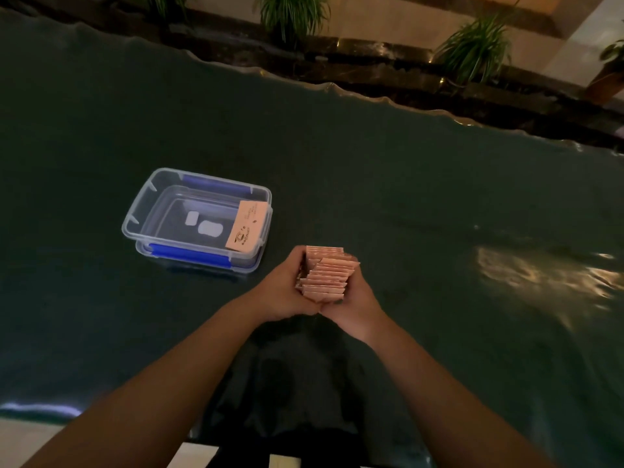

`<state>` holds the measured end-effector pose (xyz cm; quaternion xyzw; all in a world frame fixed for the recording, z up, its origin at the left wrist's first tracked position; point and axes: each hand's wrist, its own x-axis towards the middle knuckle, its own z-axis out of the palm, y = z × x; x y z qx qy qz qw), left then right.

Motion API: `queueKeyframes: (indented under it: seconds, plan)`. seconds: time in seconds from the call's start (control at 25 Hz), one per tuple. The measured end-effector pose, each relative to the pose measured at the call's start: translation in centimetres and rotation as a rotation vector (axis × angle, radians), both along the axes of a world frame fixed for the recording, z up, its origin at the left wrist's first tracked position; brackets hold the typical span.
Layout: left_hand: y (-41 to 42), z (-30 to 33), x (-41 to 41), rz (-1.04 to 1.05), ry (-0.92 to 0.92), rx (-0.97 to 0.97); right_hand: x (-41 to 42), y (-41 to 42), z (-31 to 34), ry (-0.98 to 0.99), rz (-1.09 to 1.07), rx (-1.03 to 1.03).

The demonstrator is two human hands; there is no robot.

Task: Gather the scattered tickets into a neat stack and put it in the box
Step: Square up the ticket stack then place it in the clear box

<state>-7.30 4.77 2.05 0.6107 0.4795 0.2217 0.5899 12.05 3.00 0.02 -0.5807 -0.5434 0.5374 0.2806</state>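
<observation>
We see pale pink tickets (pixel 326 275) with darker edges; one pink ticket (pixel 247 228) bears black print. The box (pixel 141 211) is clear plastic with blue clips (pixel 189 255) and white patches. The table (pixel 405 197) is dark green, glossy.

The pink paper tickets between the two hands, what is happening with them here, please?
A person presses a bundle of pink paper tickets between the left hand and the right hand, just above the dark green table. The edges are uneven, so the stack is not yet neat. To the left, the clear plastic box with blue clips stands open, with one pink ticket leaning inside its right end.
</observation>
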Motion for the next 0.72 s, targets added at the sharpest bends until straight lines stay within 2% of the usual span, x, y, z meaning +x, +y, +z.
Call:
queueKeyframes:
  seconds: [0.28,0.72]
  plan:
    - [-0.5,-2.7,-0.3,0.047,0.014,0.05,-1.1,0.0,-1.4,-0.085,0.003,0.015]
    - [0.9,-4.2,-0.5,-0.019,0.048,0.032,-0.8,0.6,0.4,-0.148,0.134,-0.066]
